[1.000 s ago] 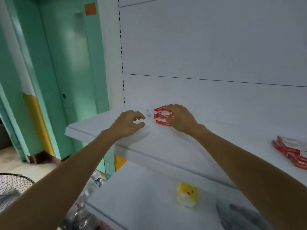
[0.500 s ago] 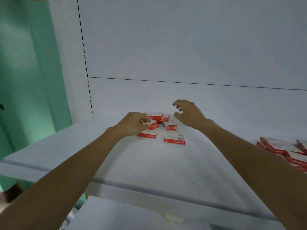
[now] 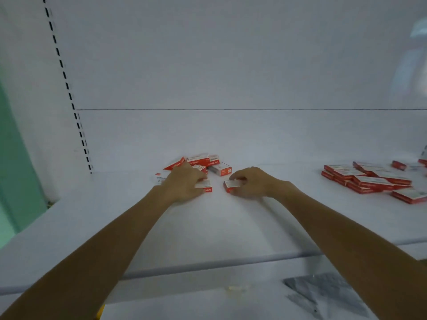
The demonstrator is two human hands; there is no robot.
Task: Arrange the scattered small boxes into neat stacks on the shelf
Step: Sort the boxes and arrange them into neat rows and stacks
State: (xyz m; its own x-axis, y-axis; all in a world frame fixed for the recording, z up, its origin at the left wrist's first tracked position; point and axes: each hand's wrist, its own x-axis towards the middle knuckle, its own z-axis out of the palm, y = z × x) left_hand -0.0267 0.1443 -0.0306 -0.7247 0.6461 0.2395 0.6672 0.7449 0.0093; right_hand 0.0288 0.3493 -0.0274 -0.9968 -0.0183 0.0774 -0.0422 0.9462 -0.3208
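The fingers [image 3: 199,179] of the left hand [image 3: 184,184] curl down over the left box [image 3: 205,186], gripping it against the shelf [image 3: 208,229]. The fingers [image 3: 236,177] and thumb of the right hand [image 3: 253,181] pinch the right box [image 3: 231,184]. The two boxes lie just apart. Each is a small flat carton, white on top with a red band along one edge.

Just beyond the fingertips lies a loose heap of boxes [image 3: 203,160] of the same kind, some tilted, some overlapping. Well to the right of the right hand's fingers, a second group of boxes [image 3: 365,180] lies in low, uneven layers.

The red bands carry white lettering, which faces away and is too blurred to read.

Below the shelf edge, on a lower shelf, lies a crumpled grey plastic bag [image 3: 323,294]. A slotted upright [image 3: 69,93] runs up the left.
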